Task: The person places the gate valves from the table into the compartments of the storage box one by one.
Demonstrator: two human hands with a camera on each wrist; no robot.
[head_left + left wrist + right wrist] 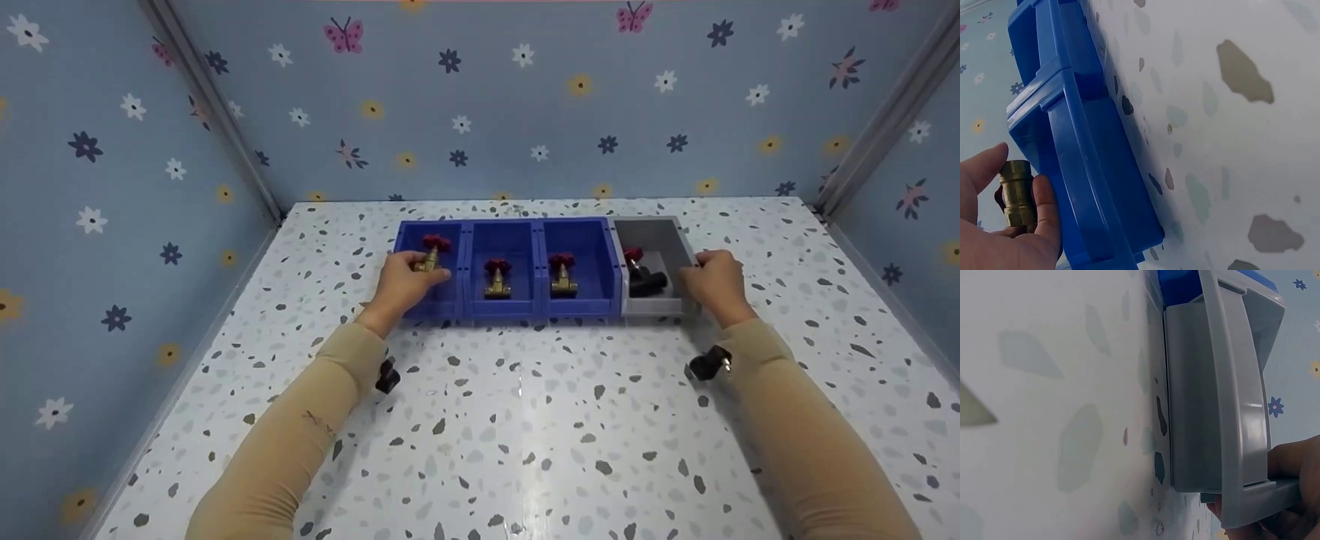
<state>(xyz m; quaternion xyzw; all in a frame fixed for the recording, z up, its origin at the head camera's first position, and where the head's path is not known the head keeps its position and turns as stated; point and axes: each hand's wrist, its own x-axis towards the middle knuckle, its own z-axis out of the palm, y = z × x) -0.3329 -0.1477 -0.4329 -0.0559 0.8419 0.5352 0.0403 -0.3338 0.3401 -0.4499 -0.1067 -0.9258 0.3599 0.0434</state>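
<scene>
My left hand [405,283] pinches a brass valve [430,259] with a red handwheel at the leftmost blue bin [439,309]. In the left wrist view, the valve's brass body [1016,191] sits between thumb and fingers. My right hand [716,281] grips the right side wall of the grey bin [660,307], its fingers partly hidden behind that wall in the right wrist view. Inside the grey bin lies a red-handled piece with a black body [646,283]. The two other blue bins hold one brass valve [497,281] and another brass valve [563,277].
The bins stand side by side in one row on a speckled white table [517,420]. A flowered blue panel [510,105] rises behind, with more panels at both sides. Small black devices show at the left wrist [387,376] and the right wrist [706,364].
</scene>
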